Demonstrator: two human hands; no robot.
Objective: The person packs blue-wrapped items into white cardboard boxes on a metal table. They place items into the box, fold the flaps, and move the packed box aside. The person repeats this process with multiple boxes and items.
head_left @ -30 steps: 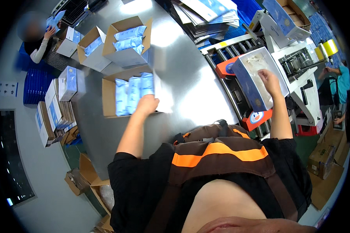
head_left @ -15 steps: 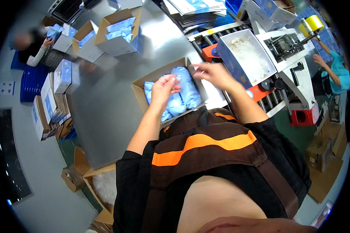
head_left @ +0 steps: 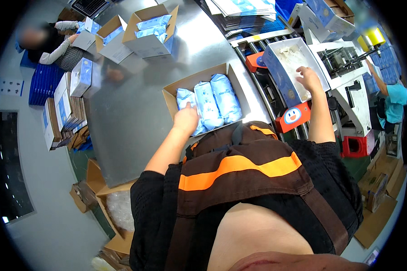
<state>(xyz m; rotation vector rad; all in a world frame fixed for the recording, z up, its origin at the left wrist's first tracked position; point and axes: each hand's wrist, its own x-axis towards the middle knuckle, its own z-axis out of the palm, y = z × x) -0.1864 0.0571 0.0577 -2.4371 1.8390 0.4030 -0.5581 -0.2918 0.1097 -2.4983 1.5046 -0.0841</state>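
Because a broad, level surface is offered by the metal counter (head_left: pixel 122 149), the packing can be kept there within easy reach. Beside it, a roller conveyor (head_left: pixel 253 46) is placed, and on its rollers a blue-sided box with a white inside (head_left: pixel 276 72) is carried, its open top turned upward so that its contents can be reached from above. At the counter's near edge, an open cardboard box (head_left: pixel 169 100) is set close to the body, probably so that little stretching is needed; behind it, 2 more open boxes are stood at the far side. In the near box, 3 blue packs (head_left: pixel 206 106) are laid side by side, lengthwise, by which the width seems to be well used. By the left hand (head_left: pixel 186 118), the leftmost pack is touched from above; the index finger is stretched along it, but whether the pack is gripped cannot be told. The right hand (head_left: pixel 310 79) is held over the blue-sided box; its fingers are parted and half bent, and nothing is seen between them. Under them, small whitish contents (head_left: pixel 293 58) are gathered, too unclear to be identified.
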